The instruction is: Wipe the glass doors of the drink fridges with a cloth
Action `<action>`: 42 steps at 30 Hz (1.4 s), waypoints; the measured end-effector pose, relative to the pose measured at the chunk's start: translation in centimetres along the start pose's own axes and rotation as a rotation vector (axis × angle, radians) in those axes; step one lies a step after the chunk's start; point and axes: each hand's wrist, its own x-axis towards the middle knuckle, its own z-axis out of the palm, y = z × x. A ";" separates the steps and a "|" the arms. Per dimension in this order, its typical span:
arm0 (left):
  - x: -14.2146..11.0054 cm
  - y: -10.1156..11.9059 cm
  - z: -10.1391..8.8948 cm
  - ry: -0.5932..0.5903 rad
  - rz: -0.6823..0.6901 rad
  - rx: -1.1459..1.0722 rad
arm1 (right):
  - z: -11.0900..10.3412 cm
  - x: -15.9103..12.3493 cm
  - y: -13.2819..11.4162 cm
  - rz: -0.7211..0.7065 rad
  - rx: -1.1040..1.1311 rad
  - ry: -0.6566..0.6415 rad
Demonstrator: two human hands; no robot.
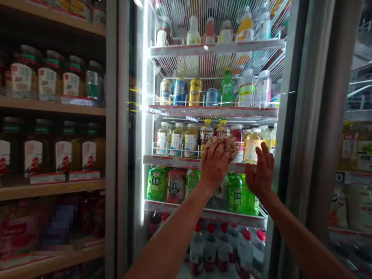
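Cloth partly hidden behind left hand

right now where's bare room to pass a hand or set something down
For a hand: the narrow gap between the cloth under the left hand and the right hand, or, deeper in, above the short blue can between the gold can and green bottle. Nowhere sure to set things; cooler shelves are crowded.

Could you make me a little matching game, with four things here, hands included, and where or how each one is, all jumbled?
1. Left hand
2. Right hand
3. Gold can
4. Red-capped bottles

A. Between two blue cans
B. Empty, fingers spread upward
C. In the bottom row
D. Pressing a crumpled cloth

Pairs: 1-D, 2-B, 3-A, 4-C
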 end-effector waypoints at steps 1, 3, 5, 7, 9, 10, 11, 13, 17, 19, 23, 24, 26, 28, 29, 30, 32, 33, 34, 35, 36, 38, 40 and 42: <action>-0.1 -1.8 -0.6 0.031 -0.010 0.024 | 0.0 0.1 0.3 0.007 -0.025 0.011; -0.5 -6.1 -2.3 0.115 -0.088 0.066 | 0.2 0.0 0.5 -0.002 -0.061 0.010; -1.0 -9.7 -3.7 0.290 -0.204 0.115 | 0.3 -0.4 0.2 -0.014 -0.094 -0.013; -1.4 -11.0 -4.1 0.369 -0.261 0.135 | 0.4 -0.7 -0.4 -0.040 -0.127 -0.058; -1.7 -9.7 -3.4 0.325 -0.166 0.118 | 0.4 -0.6 -0.7 -0.082 -0.152 -0.115; -1.9 -8.5 -2.9 0.265 -0.070 0.098 | 0.4 -0.3 -0.7 -0.104 -0.160 -0.135; -2.0 -7.2 -2.5 0.180 0.037 0.071 | 0.3 0.2 -0.5 -0.115 -0.170 -0.143; -2.2 -5.7 -2.2 0.046 0.211 0.032 | 0.0 1.3 0.3 -0.088 -0.211 -0.127; -2.2 -9.0 -4.1 0.092 0.164 0.070 | -0.6 3.1 2.4 0.076 -0.314 -0.097; -2.1 -11.3 -4.9 0.236 -0.001 0.115 | -0.8 3.1 2.8 0.098 -0.325 -0.126; -1.6 -10.2 -3.9 0.243 -0.015 0.077 | -0.7 2.6 2.6 0.078 -0.323 -0.138; -1.5 -9.0 -3.3 0.189 0.042 0.059 | -0.7 2.5 2.5 0.078 -0.320 -0.133; -1.4 -7.0 -2.5 0.097 0.146 0.044 | -0.7 2.4 2.5 0.076 -0.310 -0.130; -1.3 -6.5 -2.4 0.054 0.193 0.061 | -0.8 2.5 2.6 0.078 -0.303 -0.130; -1.2 -7.0 -2.7 0.054 0.190 0.074 | -0.8 2.5 2.6 0.080 -0.301 -0.134; -1.2 -7.9 -3.2 0.066 0.166 0.088 | -0.8 2.6 2.6 0.081 -0.300 -0.138; -1.0 -10.3 -4.2 0.130 0.050 0.109 | -0.9 2.6 2.6 0.085 -0.303 -0.142; -0.9 -11.5 -4.6 0.184 -0.028 0.111 | -0.9 2.6 2.6 0.084 -0.306 -0.141; -0.8 -12.5 -5.0 0.241 -0.104 0.107 | -0.9 2.6 2.6 0.082 -0.308 -0.139; -0.7 -13.1 -5.1 0.296 -0.167 0.099 | -1.0 2.6 2.6 0.079 -0.309 -0.139; -0.6 -13.4 -5.1 0.339 -0.210 0.088 | -0.9 2.6 2.5 0.077 -0.309 -0.140; -0.3 -13.1 -4.7 0.368 -0.217 0.064 | -0.9 2.6 2.5 0.079 -0.307 -0.139; 0.1 -11.9 -4.1 0.334 -0.144 0.048 | -0.9 2.5 2.5 0.083 -0.306 -0.132; 0.4 -10.7 -3.7 0.281 -0.058 0.044 | -0.8 2.5 2.5 0.084 -0.309 -0.123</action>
